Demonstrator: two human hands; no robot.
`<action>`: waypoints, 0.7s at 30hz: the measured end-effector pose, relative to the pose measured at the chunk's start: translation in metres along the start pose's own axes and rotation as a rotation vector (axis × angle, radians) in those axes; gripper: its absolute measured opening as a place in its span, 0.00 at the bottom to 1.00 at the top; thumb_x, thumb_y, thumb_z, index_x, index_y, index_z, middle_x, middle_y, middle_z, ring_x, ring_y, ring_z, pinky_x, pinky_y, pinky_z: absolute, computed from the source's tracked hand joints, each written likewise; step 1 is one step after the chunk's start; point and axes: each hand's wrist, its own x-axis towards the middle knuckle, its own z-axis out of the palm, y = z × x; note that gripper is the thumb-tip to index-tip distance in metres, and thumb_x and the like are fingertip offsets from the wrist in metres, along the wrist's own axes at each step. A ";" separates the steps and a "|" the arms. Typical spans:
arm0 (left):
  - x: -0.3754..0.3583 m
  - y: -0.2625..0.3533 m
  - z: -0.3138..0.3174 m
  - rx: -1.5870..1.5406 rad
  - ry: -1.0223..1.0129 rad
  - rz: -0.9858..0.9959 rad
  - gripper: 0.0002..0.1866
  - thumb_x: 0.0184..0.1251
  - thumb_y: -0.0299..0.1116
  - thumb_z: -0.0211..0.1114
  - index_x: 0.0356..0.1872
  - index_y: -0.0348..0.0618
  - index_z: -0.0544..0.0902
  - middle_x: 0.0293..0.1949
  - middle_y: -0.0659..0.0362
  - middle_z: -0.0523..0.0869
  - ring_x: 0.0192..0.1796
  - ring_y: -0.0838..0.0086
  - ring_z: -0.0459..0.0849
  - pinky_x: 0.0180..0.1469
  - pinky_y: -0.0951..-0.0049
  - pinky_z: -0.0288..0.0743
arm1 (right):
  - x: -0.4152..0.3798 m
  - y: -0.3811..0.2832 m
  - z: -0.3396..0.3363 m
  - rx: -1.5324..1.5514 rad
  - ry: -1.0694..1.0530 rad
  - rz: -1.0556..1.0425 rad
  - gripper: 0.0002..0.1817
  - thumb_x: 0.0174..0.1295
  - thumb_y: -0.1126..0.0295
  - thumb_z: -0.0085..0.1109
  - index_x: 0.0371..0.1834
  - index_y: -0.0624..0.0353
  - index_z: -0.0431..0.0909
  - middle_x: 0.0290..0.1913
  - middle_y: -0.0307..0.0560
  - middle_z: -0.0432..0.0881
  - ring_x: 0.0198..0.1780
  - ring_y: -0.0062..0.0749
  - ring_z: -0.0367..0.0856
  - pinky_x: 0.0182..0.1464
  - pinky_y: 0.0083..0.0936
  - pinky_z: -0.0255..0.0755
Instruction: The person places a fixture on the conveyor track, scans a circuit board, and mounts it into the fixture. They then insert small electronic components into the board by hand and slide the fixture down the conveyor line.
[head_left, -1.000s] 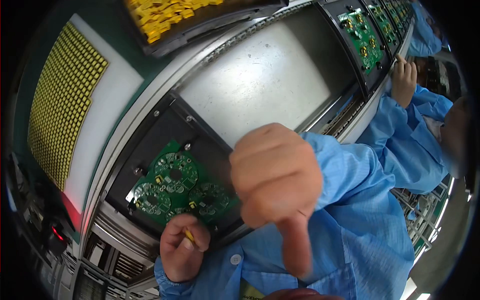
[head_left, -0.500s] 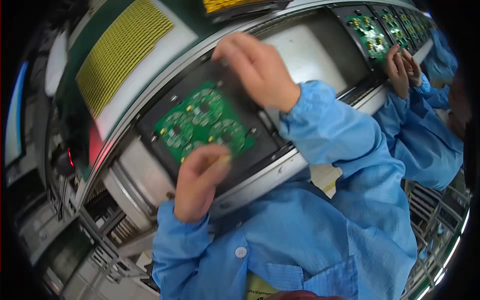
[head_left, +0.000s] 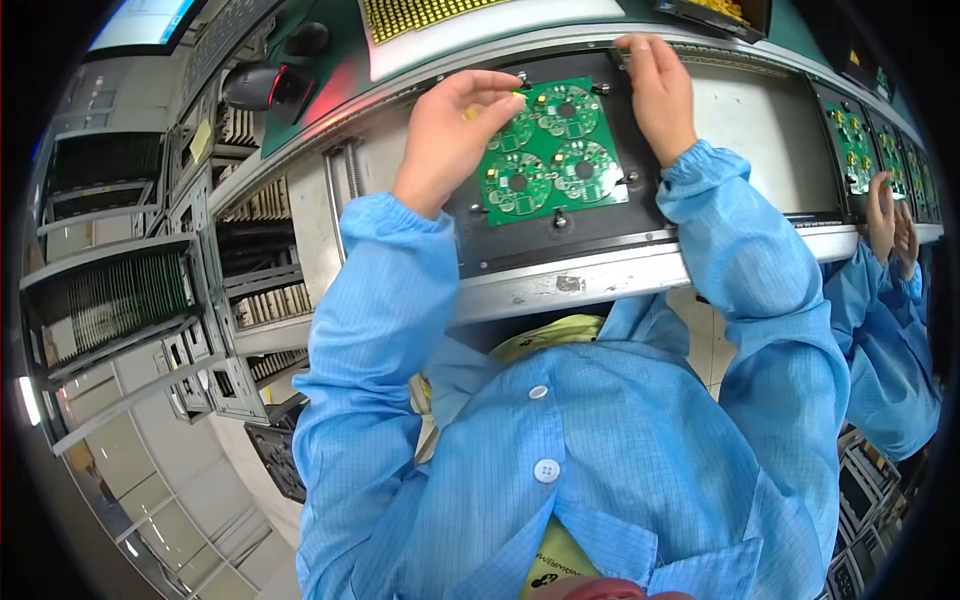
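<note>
My left hand [head_left: 455, 130] reaches over the far left of a green circuit board panel [head_left: 550, 158] with several round sections. Its thumb and forefinger are closed around a small yellow part [head_left: 520, 97] just above the board; another bit of yellow shows by the palm. The panel lies in a black carrier [head_left: 470, 235] with metal studs around it. My right hand [head_left: 662, 100] is at the carrier's far right corner, fingers bent and brought together. Whatever lies between those fingertips is hidden.
The carrier sits on a metal conveyor rail [head_left: 570, 284]. Behind it lie a sheet of yellow parts [head_left: 425, 15] and a black scanner-like device [head_left: 268, 88]. At right, a co-worker's hands [head_left: 885, 225] are beside more boards [head_left: 852, 148]. Racks [head_left: 110, 300] stand at left.
The view has turned and shifted. My left hand has gone from the panel's near edge to its far left part. My right hand is now at the carrier's far right corner.
</note>
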 end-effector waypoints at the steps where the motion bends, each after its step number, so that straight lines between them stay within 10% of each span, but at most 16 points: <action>1: 0.003 -0.012 -0.002 0.103 0.019 0.079 0.14 0.71 0.32 0.73 0.54 0.39 0.87 0.43 0.64 0.90 0.41 0.87 0.83 0.43 0.86 0.73 | -0.002 -0.006 0.011 0.026 -0.026 -0.005 0.16 0.82 0.59 0.50 0.51 0.57 0.85 0.29 0.26 0.70 0.29 0.11 0.63 0.30 0.16 0.57; 7: 0.000 -0.028 0.000 0.510 0.190 0.290 0.07 0.62 0.31 0.76 0.41 0.48 0.94 0.30 0.64 0.89 0.22 0.85 0.65 0.25 0.75 0.61 | 0.003 -0.019 0.024 0.263 -0.175 0.067 0.17 0.84 0.60 0.48 0.56 0.60 0.82 0.28 0.23 0.61 0.28 0.07 0.54 0.29 0.14 0.48; 10: 0.002 -0.022 0.002 0.562 0.133 0.267 0.07 0.63 0.34 0.74 0.40 0.48 0.92 0.40 0.58 0.92 0.43 0.61 0.90 0.47 0.64 0.82 | 0.002 -0.027 0.020 0.289 -0.159 0.182 0.17 0.84 0.60 0.48 0.57 0.61 0.81 0.28 0.22 0.61 0.28 0.07 0.54 0.29 0.14 0.48; 21: 0.005 -0.025 0.002 0.682 0.147 0.458 0.06 0.63 0.31 0.74 0.41 0.49 0.92 0.39 0.60 0.92 0.35 0.66 0.88 0.36 0.70 0.79 | 0.001 -0.037 0.023 0.279 -0.176 0.222 0.17 0.84 0.61 0.48 0.58 0.61 0.81 0.27 0.21 0.57 0.27 0.06 0.51 0.27 0.13 0.46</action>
